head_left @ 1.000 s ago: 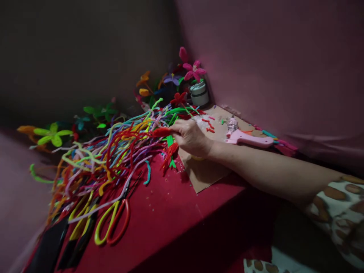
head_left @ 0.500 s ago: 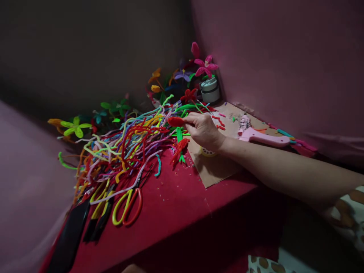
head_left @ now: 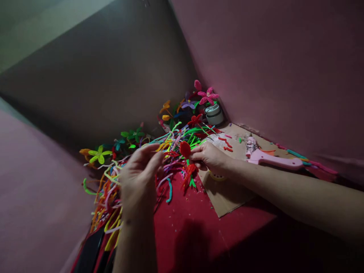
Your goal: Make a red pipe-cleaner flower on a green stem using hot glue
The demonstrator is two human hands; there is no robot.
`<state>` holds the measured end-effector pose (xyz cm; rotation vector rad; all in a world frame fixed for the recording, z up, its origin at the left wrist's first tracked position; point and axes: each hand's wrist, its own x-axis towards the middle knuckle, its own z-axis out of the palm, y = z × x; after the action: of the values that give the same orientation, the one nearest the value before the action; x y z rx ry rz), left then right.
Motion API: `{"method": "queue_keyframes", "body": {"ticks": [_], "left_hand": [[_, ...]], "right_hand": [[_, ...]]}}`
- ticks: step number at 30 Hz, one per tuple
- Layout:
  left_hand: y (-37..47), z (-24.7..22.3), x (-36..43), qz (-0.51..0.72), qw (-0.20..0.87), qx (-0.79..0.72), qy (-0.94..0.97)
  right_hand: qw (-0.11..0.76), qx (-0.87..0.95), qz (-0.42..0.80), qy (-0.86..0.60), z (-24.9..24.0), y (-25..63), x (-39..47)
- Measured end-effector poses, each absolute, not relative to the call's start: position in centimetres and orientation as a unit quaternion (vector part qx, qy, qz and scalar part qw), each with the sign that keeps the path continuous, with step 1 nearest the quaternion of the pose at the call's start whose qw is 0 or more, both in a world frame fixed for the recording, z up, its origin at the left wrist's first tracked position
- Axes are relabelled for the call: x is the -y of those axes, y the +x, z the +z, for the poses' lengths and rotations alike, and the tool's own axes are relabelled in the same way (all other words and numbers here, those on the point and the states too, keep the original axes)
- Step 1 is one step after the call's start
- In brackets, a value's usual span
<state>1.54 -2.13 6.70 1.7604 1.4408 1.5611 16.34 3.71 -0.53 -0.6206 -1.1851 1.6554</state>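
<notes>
Pinched in my right hand is a fuzzy red petal piece, held up over the cardboard's left edge. My left hand is raised to the left of it, fingers apart and curved, not touching the petal; I see nothing in it. Behind and below both hands lies a heap of coloured pipe cleaners. Just under the held petal, a red bundle with green pieces rests on the red tabletop.
A pink glue gun lies on the cardboard at right. Pipe-cleaner flowers and a grey-white jar stand in the back corner. At lower left is a black flat object. Walls close in behind.
My left hand has come up into view over the heap. My right hand still holds the red petal, now turned more upright. The view has tilted, so the table sits lower.
</notes>
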Motion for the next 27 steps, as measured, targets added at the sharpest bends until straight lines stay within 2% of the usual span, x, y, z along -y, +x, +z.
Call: {"method": "queue_keyframes", "body": {"ticks": [4, 6, 15, 27], "left_hand": [[1.6, 4.5, 0.1, 0.502, 0.327, -0.544, 0.588], [1.4, 3.8, -0.6, 0.499, 0.345, -0.543, 0.581], [0.7, 2.9, 0.0, 0.474, 0.207, -0.537, 0.667], [-0.2, 3.8, 0.9, 0.396, 0.054, -0.517, 0.757]], "right_hand": [[0.467, 0.527, 0.655, -0.276, -0.9, 16.1, -3.6], [0.457, 0.548, 0.637, -0.291, -0.8, 16.0, -3.4], [0.416, 0.661, 0.509, -0.363, 0.1, 16.0, -2.2], [0.353, 0.657, 0.596, -0.298, 1.0, 16.4, -1.6]]}}
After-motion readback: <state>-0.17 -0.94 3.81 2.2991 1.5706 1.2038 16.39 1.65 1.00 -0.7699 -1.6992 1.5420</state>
